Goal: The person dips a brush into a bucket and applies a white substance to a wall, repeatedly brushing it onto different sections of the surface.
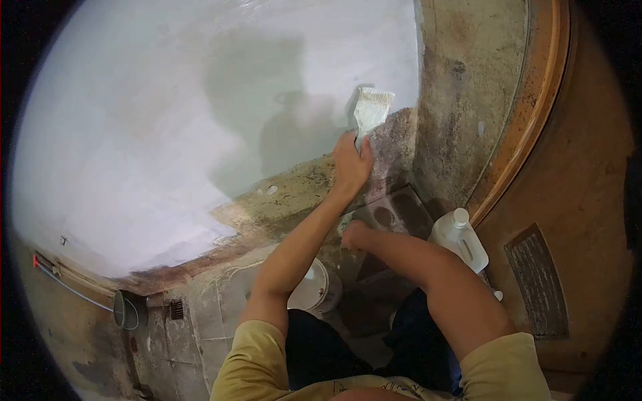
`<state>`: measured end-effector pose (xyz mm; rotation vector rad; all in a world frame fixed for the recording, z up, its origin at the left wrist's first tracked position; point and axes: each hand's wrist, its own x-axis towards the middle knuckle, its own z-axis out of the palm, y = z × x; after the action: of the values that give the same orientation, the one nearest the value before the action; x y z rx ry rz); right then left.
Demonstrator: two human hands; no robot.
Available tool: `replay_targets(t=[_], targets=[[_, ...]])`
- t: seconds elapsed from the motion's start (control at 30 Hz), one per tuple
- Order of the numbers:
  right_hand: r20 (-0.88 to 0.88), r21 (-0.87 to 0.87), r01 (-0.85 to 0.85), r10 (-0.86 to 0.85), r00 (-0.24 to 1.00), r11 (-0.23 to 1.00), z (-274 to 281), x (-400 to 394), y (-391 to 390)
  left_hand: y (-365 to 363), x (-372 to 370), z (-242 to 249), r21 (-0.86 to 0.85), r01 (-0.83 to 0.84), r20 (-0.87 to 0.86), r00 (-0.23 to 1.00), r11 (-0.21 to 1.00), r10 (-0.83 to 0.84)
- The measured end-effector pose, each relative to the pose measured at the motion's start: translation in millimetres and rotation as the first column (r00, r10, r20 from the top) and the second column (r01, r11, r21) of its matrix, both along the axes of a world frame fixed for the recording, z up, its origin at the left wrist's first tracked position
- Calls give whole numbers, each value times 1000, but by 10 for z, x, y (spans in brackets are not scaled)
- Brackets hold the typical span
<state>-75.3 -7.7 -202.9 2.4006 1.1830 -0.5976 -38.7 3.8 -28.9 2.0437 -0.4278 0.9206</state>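
My left hand (351,164) is closed around the handle of a wide paintbrush (374,107), bristles upward, with white paint on it. The brush is at the wall (167,127), near the corner, where white paint borders a bare, stained strip (287,190). Below it, my right hand (354,235) is closed near the foot of the wall; its fingers are mostly hidden, and I cannot make out what they hold. Partly behind my left forearm stands a white bucket (330,291).
A white plastic jug (460,239) with a cap stands at the right, beside a brown door (495,267) with a vent grille (537,284). At the far left is a dark bucket (128,311) with a wire handle. The adjoining wall (461,87) is stained and unpainted.
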Motion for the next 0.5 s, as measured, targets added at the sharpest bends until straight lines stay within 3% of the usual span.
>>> replay_targets(t=[0.13,0.23,0.27,0.33,0.37,0.47,0.5], targets=[[-43,-18,12,-13,999,1000,-117,84,-41,-109,234,43,-17,-4,76,997,1000,5],[-5,63,33,-32,999,997,-212,100,-109,-164,301,105,-76,-3,119,993,997,12],[-16,43,-29,30,999,999,-240,123,-119,-173,305,134,-81,-2,119,993,997,12],[-30,23,-92,92,995,996,-250,132,-130,-161,295,182,-197,-45,-125,992,979,20],[-30,1,-91,91,995,996,-259,126,-121,-173,257,177,-198,-46,-127,992,979,21],[-32,-11,-69,69,997,998,-163,86,-112,-222,180,107,-172,-16,-116,993,985,-4],[-37,0,-47,47,998,999,-152,67,-114,-222,189,51,-123,-18,30,999,992,22]])
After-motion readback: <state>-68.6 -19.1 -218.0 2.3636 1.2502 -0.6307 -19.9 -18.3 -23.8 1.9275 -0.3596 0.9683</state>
